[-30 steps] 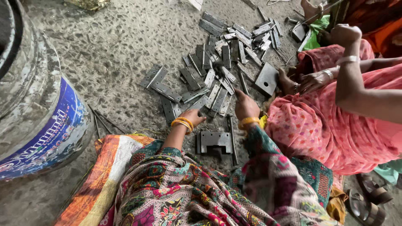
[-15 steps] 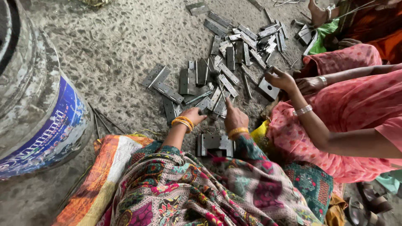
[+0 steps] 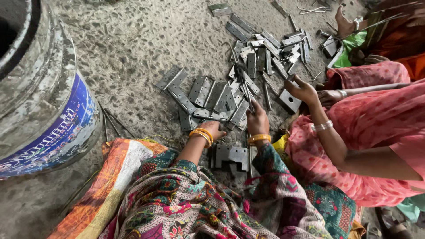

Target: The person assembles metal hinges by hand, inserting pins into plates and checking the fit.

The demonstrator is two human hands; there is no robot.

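Observation:
My left hand (image 3: 214, 129) rests low on the near edge of a pile of grey metal hinges (image 3: 221, 99) spread on the rough concrete floor, its fingers curled onto a hinge leaf. To its right my right hand (image 3: 258, 119) reaches into the same pile, pinching a thin metal rod (image 3: 248, 95) among the hinges. Both wrists carry yellow bangles. A grey metal bracket (image 3: 233, 156) lies between my forearms, just in front of my patterned lap.
A co-worker in pink sits at the right; that person's hand (image 3: 303, 90) is over a square metal plate (image 3: 288, 101). More hinges (image 3: 270, 48) lie farther back. A large dusty drum with a blue band (image 3: 42, 106) stands at left. An orange cloth (image 3: 110, 177) lies underneath me.
My hands have stayed on the hinge pile, the right one closing on a rod. The co-worker's arm swung down from the upper right to the square plate.

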